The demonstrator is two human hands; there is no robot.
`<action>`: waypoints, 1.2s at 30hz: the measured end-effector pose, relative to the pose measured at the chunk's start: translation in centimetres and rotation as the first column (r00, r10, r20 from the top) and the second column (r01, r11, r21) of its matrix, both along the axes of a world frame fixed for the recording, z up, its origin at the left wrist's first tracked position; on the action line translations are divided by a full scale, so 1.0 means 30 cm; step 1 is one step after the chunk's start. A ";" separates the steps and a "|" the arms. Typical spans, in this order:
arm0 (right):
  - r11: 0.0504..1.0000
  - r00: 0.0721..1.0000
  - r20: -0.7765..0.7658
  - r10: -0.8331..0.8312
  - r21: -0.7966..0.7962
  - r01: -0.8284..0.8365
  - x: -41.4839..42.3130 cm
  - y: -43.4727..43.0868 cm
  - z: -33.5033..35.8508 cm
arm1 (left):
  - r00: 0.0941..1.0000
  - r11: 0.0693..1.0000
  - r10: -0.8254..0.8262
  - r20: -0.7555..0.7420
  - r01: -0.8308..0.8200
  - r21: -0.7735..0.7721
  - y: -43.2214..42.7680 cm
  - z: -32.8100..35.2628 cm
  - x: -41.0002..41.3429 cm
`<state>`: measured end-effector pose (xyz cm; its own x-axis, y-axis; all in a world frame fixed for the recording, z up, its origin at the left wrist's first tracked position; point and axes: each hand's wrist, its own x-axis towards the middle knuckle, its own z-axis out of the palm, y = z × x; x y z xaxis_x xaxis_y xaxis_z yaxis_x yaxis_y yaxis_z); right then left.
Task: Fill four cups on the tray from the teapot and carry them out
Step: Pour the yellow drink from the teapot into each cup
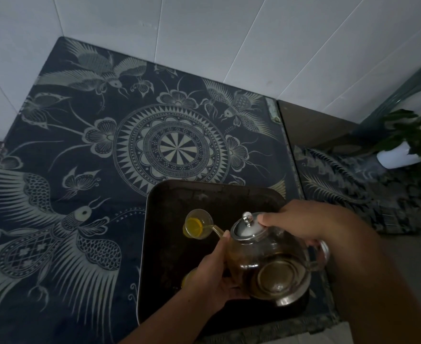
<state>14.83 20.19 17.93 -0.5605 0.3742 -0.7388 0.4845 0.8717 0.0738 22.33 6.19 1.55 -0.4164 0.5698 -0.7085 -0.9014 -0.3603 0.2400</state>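
A glass teapot [276,266] with a steel lid is tilted to the left over the dark tray [179,197]. Its spout pours yellow tea into a small glass cup [197,224] on the tray's left side. My right hand [311,222] holds the pot by its handle, with the thumb pressed on the lid. My left hand [209,276] cups the pot's side from below. A second cup [187,279] with yellow tea shows partly behind my left hand. Other cups are hidden.
The tray rests on a table covered with a dark blue patterned cloth [105,145], set against a white wall. To the right, a potted plant in a white pot [400,157] stands on a lower surface beside a green chair [417,95].
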 end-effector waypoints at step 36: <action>1.000 1.000 0.010 0.005 0.022 -0.005 -0.005 -0.028 0.018 | 1.000 1.000 -0.010 0.016 0.010 0.022 0.001 -0.005 -0.003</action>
